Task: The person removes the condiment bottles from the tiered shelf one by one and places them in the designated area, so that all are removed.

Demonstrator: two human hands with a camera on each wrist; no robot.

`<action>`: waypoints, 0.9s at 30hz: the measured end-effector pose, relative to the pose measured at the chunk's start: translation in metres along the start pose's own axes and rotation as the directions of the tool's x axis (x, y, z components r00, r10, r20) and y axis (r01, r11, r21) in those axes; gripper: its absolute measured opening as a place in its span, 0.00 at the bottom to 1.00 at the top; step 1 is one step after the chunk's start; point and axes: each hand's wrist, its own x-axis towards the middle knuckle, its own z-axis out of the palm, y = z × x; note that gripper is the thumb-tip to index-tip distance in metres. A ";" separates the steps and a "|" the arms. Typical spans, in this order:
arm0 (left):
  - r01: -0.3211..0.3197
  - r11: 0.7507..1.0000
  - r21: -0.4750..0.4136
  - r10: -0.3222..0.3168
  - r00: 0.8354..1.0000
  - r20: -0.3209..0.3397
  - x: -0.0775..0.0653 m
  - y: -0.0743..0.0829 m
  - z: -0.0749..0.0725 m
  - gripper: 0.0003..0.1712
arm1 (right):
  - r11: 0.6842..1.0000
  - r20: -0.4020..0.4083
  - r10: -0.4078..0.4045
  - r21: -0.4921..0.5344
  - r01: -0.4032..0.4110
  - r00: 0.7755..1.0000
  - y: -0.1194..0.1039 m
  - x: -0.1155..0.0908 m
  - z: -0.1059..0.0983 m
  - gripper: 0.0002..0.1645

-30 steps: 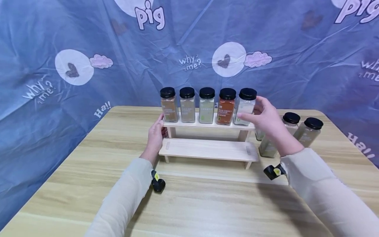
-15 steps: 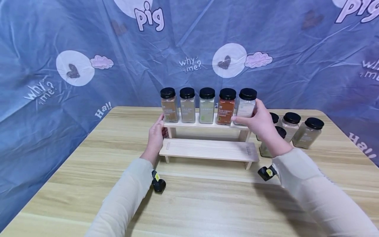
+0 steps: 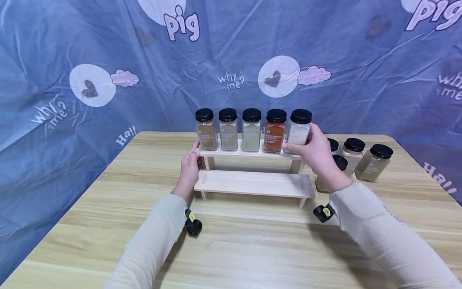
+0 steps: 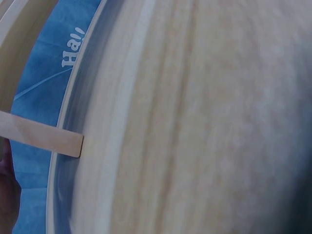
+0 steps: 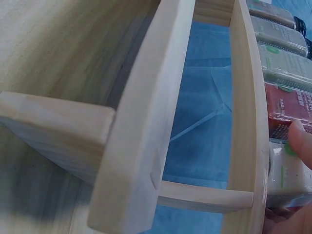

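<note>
A two-step wooden spice rack (image 3: 252, 184) stands on the table, with several black-lidded spice jars in a row on its upper shelf. At the right end of that row, my right hand (image 3: 317, 150) holds a spice jar of white contents (image 3: 298, 132), thumb across its front and fingers around its far side. The jar stands upright beside the red sweet pepper jar (image 3: 275, 134), which the thumb tip nearly touches. My left hand (image 3: 189, 166) grips the rack's left end at the upper shelf; some of its fingers are hidden behind the wood. The lower step bears no jars.
Several more spice jars stand on the table (image 3: 252, 249) right of the rack, among them a greyish-green one (image 3: 374, 162); my right hand and forearm partly cover the nearer ones. A blue printed cloth (image 3: 162, 80) hangs behind the table.
My right thumb has slid lower along the white jar's front, and the hand has shifted slightly left and down, baring more of the jars behind it. The left hand stays at the rack.
</note>
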 end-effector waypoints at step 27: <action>-0.030 1.000 0.003 0.030 1.000 0.005 0.000 -0.001 0.000 0.29 | 0.979 -0.139 -0.123 0.143 0.143 0.983 0.000 -0.009 -0.002 0.41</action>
